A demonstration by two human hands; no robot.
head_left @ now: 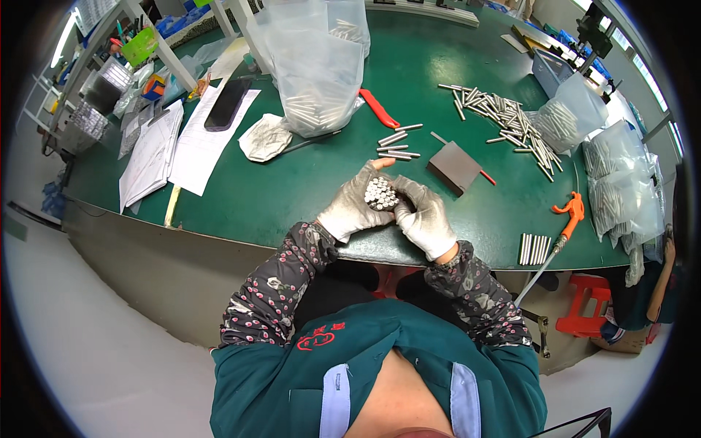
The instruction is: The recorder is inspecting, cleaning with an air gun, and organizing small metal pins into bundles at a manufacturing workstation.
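A round bundle of metal pins (380, 194) sits between my two gloved hands, its pin ends facing up. My left hand (350, 204) wraps the bundle from the left, in a whitish glove with a bare fingertip showing. From the other side my right hand (426, 218) closes its fingers against the bundle's edge. Just beyond the hands lie several loose pins (395, 155) in a small group. A dark grey block (454, 168) rests to their right, with a thin red-tipped rod (488, 177) sticking out beside it.
A big heap of pins (511, 120) spreads at the right, near bags of pins (621, 182). An orange air gun (573, 212) lies beside a short row of pins (535, 249). Farther left are a large plastic bag (314, 73), a red-handled tool (378, 109), a phone (228, 104) and papers (201, 157).
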